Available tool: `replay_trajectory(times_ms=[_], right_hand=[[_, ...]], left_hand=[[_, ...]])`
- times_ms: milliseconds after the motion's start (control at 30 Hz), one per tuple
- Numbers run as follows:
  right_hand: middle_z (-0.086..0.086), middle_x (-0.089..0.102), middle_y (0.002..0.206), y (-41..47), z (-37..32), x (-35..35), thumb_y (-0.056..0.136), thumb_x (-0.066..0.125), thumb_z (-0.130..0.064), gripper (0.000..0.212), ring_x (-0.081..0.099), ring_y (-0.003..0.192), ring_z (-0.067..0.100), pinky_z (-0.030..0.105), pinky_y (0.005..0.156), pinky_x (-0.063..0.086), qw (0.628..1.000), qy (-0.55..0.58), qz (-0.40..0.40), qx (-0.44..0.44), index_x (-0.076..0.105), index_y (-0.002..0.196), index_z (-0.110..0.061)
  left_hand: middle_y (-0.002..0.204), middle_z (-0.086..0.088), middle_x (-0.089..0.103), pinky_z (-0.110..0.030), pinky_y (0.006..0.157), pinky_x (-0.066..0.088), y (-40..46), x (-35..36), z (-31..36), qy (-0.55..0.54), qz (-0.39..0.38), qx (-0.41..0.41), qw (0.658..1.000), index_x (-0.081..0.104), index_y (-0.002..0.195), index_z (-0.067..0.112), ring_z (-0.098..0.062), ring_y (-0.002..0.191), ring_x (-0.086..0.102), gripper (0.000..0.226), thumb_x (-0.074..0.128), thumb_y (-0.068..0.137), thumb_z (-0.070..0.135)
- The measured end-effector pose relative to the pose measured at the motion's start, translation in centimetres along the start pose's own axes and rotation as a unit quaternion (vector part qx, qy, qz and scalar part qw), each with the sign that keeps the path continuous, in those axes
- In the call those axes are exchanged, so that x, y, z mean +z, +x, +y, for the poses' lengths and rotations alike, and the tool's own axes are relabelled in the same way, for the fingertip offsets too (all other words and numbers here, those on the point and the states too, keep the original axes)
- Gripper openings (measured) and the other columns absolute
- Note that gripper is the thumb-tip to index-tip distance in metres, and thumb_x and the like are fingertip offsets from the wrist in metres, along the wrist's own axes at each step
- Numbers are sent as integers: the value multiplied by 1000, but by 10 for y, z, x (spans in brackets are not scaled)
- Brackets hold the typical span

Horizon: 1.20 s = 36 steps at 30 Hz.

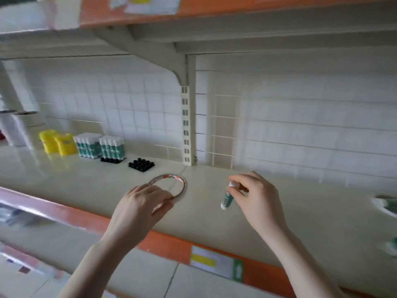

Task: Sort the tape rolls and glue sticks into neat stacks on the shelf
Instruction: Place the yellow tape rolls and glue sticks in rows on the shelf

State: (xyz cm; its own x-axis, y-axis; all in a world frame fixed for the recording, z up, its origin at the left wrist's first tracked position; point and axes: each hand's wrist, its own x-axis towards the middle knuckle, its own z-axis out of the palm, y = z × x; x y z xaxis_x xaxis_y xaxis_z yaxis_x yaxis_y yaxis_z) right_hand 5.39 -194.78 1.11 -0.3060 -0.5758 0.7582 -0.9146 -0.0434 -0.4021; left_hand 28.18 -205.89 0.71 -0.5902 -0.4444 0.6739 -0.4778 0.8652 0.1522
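Tape, a thin clear roll with an orange-printed core (171,183), lies flat on the cream shelf (64,179), near its middle seam. Its near rim is gripped by the left hand (142,203), whose fingers are curled over the edge while the forearm reaches up from the lower left. A green glue stick with a white cap (227,196) is pinched at its cap end by the thumb and fingertips of the right hand (255,195), the stick hanging tilted above the shelf, base towards the camera. The wrist is bent and the forearm rises from the lower right. Both hands are well apart. Further back on the left, bundled green-and-white glue sticks (101,147) stand upright beside yellow blocks (58,143) and black trays (141,164).
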Motion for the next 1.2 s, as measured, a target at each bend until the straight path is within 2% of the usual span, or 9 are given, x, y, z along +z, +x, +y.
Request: replay_trajectory(times_ms=[100,200,300,433,567,700,967,1067,1200], right_hand=[[-4,64,75,15,-44,48,64,81,-4,21,54,72,11,17,63,37,1000,12,-5,-9,71,80,-12],[-2,64,75,34,-81,90,65,81,-4,20,59,65,15,20,64,40,999,25,-30,-7,71,81,-13],[-4,62,71,56,-106,131,66,80,-4,18,56,60,17,24,61,41,998,41,-56,-8,70,78,-13],[-10,58,74,87,-128,183,71,79,-11,15,55,64,11,15,62,36,994,46,-93,-16,71,84,-14],[-4,64,79,121,-141,233,75,75,-15,13,61,73,17,28,70,46,992,47,-118,-24,72,88,-15],[-5,63,80,157,-153,281,76,74,-15,13,58,72,13,25,70,45,990,61,-122,-28,72,88,-15],[-3,60,81,194,-178,362,78,71,-10,12,53,71,12,8,61,32,985,64,-156,-47,72,91,-11],[-4,58,82,198,-183,385,79,70,-12,13,56,74,16,17,63,32,983,51,-174,-42,71,92,-12],[-7,52,83,196,-183,401,83,67,-14,14,53,76,14,17,62,30,980,36,-192,-36,70,96,-12]], left_hand=[[71,13,63,-22,65,42,-10,-30,-55,18,-9,-2,1000,69,77,24,-9,67,57,26,50,80,41],[70,14,62,-23,65,43,-16,-56,-104,32,-10,-5,999,68,76,25,-9,65,58,24,50,79,40],[68,13,61,-21,66,40,-16,-73,-148,40,-7,-8,999,67,74,24,-9,64,57,21,51,78,37],[65,12,60,-20,66,40,-13,-82,-204,50,2,-14,999,66,73,24,-9,62,56,20,52,78,37],[64,12,60,-18,66,39,-8,-78,-259,63,10,-21,998,67,73,23,-9,61,55,21,52,78,36],[67,14,61,-22,66,41,-2,-67,-310,66,3,-48,997,68,74,23,-8,64,56,23,52,78,38],[67,13,60,-21,65,40,1,-48,-375,81,3,-90,993,68,74,22,-11,64,58,26,49,80,39],[68,13,61,-20,66,38,1,-44,-392,79,6,-86,993,68,74,22,-11,65,57,27,49,80,39],[68,13,62,-21,66,38,-2,-42,-405,67,12,-87,994,68,74,22,-8,67,53,27,49,80,40]])
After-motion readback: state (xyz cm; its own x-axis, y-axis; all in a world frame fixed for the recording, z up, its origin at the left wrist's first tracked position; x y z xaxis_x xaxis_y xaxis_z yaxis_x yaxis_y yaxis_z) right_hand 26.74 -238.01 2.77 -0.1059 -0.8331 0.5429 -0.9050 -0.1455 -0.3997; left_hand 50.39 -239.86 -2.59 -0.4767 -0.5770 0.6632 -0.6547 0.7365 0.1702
